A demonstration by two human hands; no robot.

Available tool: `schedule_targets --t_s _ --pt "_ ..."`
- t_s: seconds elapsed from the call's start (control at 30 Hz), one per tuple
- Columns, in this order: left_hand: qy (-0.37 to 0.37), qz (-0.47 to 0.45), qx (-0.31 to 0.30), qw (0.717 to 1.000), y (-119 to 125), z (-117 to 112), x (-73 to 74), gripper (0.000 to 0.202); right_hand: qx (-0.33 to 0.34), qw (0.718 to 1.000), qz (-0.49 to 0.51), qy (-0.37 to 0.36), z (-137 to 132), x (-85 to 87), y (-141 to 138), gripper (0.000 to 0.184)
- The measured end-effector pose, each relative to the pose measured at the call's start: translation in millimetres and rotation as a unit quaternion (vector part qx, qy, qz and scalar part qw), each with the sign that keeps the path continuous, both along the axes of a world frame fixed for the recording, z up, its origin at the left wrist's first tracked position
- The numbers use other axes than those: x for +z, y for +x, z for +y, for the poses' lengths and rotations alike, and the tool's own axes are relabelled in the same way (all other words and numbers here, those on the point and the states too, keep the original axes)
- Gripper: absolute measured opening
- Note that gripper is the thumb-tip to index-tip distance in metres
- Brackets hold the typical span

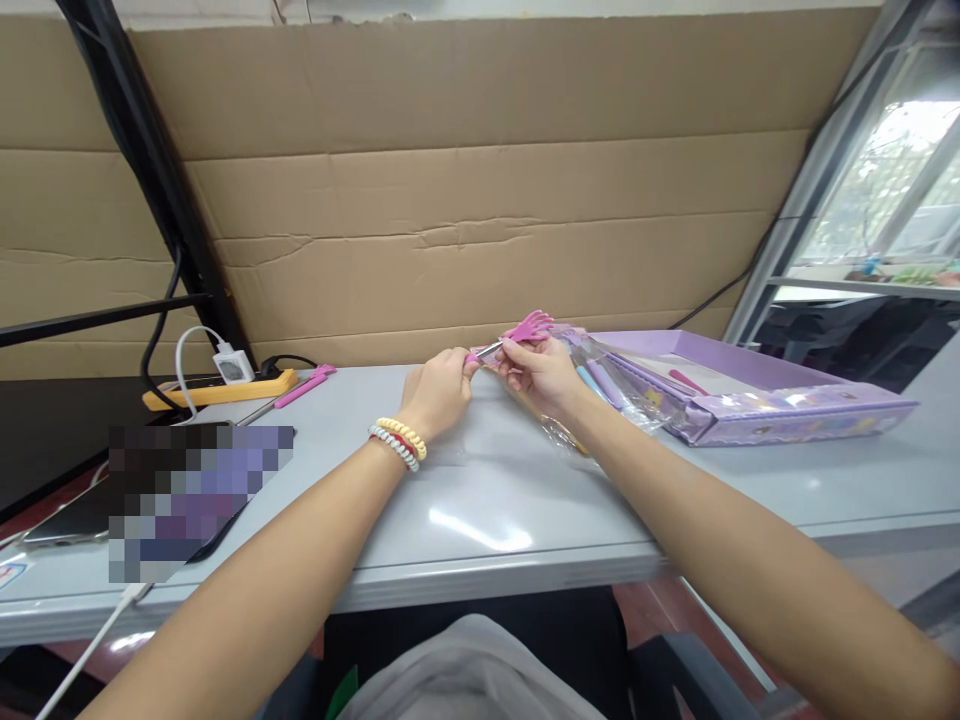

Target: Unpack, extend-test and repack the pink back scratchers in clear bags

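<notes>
Both hands meet over the far middle of the grey table (487, 500). My right hand (536, 372) pinches a pink hand-shaped back scratcher (529, 326) by its metal shaft, just below the pink claw head. My left hand (440, 390), wearing coil bracelets at the wrist, is closed on the other end of the shaft, where a pink tip shows at the fingertips. A clear plastic sleeve (592, 385) holding several coloured sticks lies under and beside my right hand.
A purple box lid (750, 400) lies to the right with a pink stick in it. Another pink scratcher (304, 386) and a yellow power strip (221, 390) with a white charger lie at the left rear. A dark tablet (75, 520) sits at front left. A cardboard wall stands behind the table.
</notes>
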State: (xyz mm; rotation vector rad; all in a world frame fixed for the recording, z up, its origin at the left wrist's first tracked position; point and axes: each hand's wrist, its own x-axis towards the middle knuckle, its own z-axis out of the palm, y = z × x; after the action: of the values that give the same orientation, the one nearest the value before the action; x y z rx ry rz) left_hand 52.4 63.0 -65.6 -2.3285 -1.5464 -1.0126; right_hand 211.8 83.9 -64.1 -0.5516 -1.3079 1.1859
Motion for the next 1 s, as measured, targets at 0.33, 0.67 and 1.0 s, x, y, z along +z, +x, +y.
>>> schedule_targets --t_s 0.33,0.67,1.0 --pt "0.018 -0.065 -0.015 0.998 -7 14 -2.6 0.029 -0.061 0.987 -0.146 -0.018 14 15.7 -36 0.031" --pt "-0.013 0.003 0.024 1.0 -21 10 1.7 0.03 -0.025 0.981 -0.186 -0.05 35 -0.8 -57 0.053" --pt "-0.057 -0.014 0.029 0.998 -43 17 0.1 0.033 0.012 0.996 -0.085 -0.016 29 -0.1 -33 0.034"
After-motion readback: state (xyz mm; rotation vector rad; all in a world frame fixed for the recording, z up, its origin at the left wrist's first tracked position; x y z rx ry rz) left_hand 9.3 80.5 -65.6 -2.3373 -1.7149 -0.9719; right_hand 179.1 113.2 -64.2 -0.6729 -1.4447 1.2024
